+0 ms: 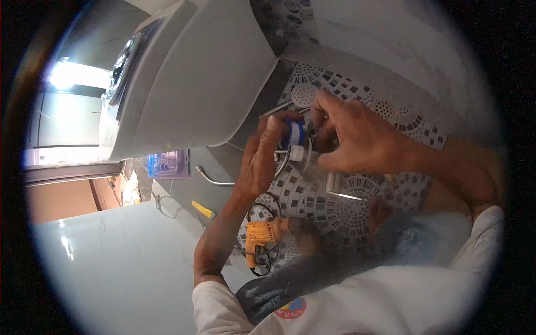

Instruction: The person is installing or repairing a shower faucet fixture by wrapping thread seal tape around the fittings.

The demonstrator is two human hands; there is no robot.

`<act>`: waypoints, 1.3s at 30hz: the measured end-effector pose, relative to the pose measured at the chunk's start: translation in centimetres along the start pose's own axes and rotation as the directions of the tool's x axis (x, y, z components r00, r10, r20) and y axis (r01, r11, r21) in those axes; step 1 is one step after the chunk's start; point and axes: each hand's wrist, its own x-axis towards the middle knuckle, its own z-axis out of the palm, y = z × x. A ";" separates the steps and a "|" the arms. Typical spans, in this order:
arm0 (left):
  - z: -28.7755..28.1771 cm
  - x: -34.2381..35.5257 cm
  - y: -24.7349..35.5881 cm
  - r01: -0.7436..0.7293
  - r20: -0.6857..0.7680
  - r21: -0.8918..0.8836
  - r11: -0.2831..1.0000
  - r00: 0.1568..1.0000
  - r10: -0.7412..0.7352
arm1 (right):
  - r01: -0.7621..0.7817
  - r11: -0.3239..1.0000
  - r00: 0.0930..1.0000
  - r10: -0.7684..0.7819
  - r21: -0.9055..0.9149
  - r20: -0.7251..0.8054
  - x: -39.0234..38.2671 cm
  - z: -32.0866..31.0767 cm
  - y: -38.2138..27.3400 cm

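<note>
My left hand (259,153) is closed around a blue spool of white tape (294,133), its thumb up along the near side. Just right of it, my right hand (363,137) has its fingers curled in a pinch; what lies between them is mostly hidden, though a dark metallic bit shows beside the spool. Below the spool, close to both hands, is a white plastic fitting (296,153) with a pale disc. A flexible metal hose (215,180) curves out behind my left wrist. Beyond the hands sits a round perforated disc (304,95), like a shower head.
An orange drill (263,235) with a dark cord lies on the mosaic floor near my legs. Left of it is a yellow-handled tool (202,209). A chrome piece (334,183), a floor drain (384,109), a clear-and-blue package (168,164) and a large pale fixture (206,72) surround the work area.
</note>
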 end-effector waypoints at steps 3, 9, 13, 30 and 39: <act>-0.1 0.5 -0.8 -0.027 -0.036 -0.039 0.999 0.999 0.026 | 0.030 1.000 0.999 -0.030 0.009 -0.022 0.5 1.0 0.7; 0.4 -0.1 1.1 -0.184 -0.016 0.062 0.981 0.983 0.185 | 0.073 0.996 0.994 -0.077 -0.049 -0.083 1.2 1.1 2.1; 0.6 -0.5 0.8 -0.258 0.013 0.063 0.964 0.966 0.258 | -0.052 0.998 0.995 0.050 -0.023 -0.092 1.5 0.7 2.5; -2.0 -0.9 -2.9 -0.102 0.087 -0.117 0.988 0.990 0.112 | 0.006 0.991 0.997 0.005 0.136 -0.079 0.2 -1.0 -0.2; -0.7 0.4 0.5 -0.118 0.026 0.046 0.992 0.993 0.117 | 0.036 0.998 0.999 -0.034 0.057 -0.042 0.5 0.8 0.7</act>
